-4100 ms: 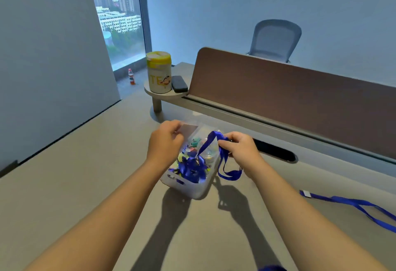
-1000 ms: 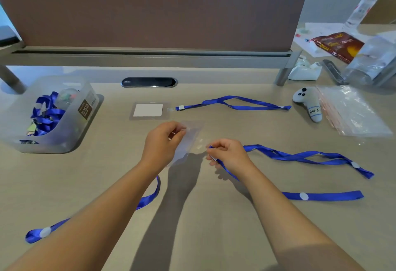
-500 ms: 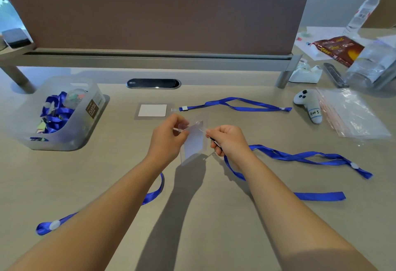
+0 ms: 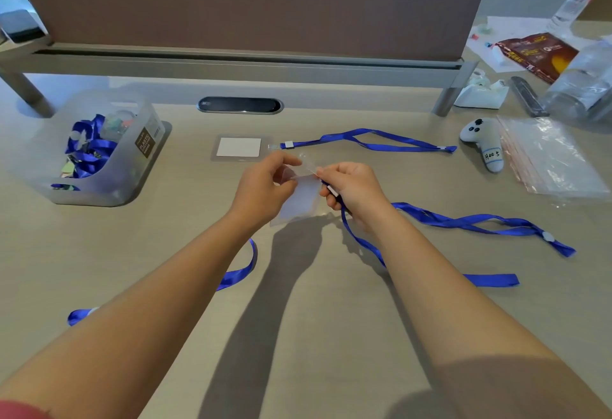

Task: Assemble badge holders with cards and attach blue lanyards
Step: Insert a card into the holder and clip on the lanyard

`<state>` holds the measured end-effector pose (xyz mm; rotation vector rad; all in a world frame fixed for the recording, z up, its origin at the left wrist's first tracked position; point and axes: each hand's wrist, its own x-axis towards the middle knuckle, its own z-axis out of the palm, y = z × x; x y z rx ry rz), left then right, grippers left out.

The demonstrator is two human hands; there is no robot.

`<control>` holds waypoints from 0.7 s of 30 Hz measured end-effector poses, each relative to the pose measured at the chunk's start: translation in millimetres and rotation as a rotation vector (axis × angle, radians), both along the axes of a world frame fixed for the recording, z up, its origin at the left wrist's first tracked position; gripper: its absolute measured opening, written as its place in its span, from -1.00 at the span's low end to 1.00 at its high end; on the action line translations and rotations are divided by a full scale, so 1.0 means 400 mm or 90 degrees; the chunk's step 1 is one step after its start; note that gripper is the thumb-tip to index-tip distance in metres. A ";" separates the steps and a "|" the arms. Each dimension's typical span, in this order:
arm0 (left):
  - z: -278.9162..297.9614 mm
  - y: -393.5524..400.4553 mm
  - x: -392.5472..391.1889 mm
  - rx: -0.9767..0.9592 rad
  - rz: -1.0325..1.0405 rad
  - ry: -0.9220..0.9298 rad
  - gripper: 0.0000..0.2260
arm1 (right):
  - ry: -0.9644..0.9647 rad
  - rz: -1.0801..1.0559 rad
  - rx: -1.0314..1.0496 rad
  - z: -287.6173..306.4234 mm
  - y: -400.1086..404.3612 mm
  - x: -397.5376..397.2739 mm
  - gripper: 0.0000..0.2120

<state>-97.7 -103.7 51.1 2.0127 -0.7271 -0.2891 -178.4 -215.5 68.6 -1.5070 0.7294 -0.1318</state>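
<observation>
Above the middle of the desk [image 4: 165,253], your left hand [image 4: 265,186] pinches a clear badge holder [image 4: 299,201]. Your right hand [image 4: 351,186] grips its top and a blue lanyard's [image 4: 463,221] clip end.

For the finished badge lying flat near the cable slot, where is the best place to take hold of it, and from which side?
Probably grip the blue lanyard just right of its clip, coming from above. The badge holder lies flat on the desk, its thin edges offering little to pinch, while the strap rises slightly and lies free of other items.
</observation>
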 end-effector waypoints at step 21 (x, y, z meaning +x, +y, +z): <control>0.013 0.051 0.039 0.127 -0.094 -0.185 -0.68 | 0.020 0.010 0.119 0.004 0.030 0.056 -0.78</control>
